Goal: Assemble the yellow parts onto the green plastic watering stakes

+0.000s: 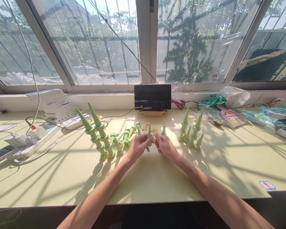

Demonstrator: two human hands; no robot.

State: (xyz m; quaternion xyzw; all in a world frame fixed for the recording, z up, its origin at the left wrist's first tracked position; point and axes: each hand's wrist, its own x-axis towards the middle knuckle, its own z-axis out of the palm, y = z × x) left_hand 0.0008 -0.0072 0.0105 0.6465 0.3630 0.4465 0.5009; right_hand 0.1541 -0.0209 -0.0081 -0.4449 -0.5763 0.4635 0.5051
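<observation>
Tabletop: the pale table (157,181) lies under your forearms, with a small sticker (267,185) nearer you, well right of your hands.
Left hand: your left hand (140,146) grasps a green cone (149,132), its point up.
Right hand: your right hand (165,145) meets the left, its fingertips pinching a small yellow piece (154,138), partly hidden, beside the cone.
Green parts: a loose pile (126,135) lies just left of your left hand; tall spiked stacks (100,132) stand farther left, and shorter spiked stacks (194,130) stand right of your right hand.
Beyond the fingers: loose yellow bits (153,129) lie scattered, with a small spike (164,128) upright past your right hand.
Screens: a phone (153,106) stands before a black tablet (152,91), straight beyond both hands.
Far sides: stacked boxes (52,103) sit far left, plastic bags (233,116) far right.
Windows: panes (105,47) rise behind everything.
</observation>
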